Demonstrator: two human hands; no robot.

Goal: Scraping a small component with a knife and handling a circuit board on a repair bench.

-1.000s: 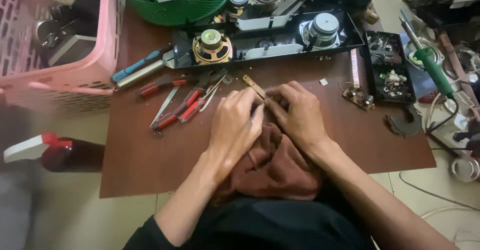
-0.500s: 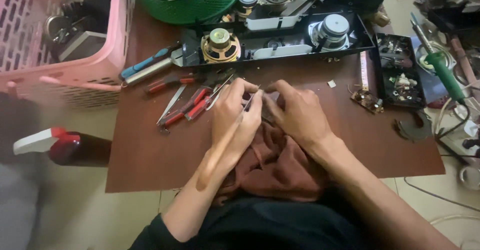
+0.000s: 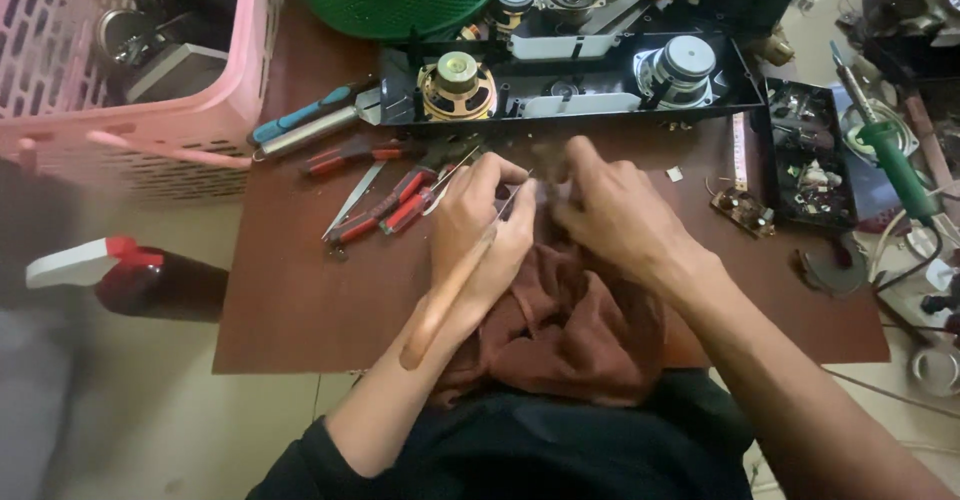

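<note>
Fingers [image 3: 500, 205] of left hand [image 3: 480, 235] pinch a wooden-handled tool [image 3: 450, 295]; right hand [image 3: 610, 215] grips a small blurred part. Tool slip risks stabbing fingers.

1. Pink slatted basket [image 3: 150, 110] standing at the far left edge of the brown table [image 3: 300, 310], holding dark metal parts.
2. Green mesh basket [image 3: 400, 5] sitting at the far edge, just right of the pink one.
3. Long black chassis [image 3: 570, 90] lying across the far side, carrying a gold-coned speaker [image 3: 455, 85] and a silver-backed speaker [image 3: 680, 65].
4. Red-handled pliers [image 3: 385, 210] and screwdrivers lying near the chassis.
5. Blue-handled tool [image 3: 300, 120] resting beside the pink basket.
6. Green-handled soldering iron [image 3: 890, 160] lying at the right.
7. Spray bottle [image 3: 130, 280] lying on the floor, left of the table.
</note>
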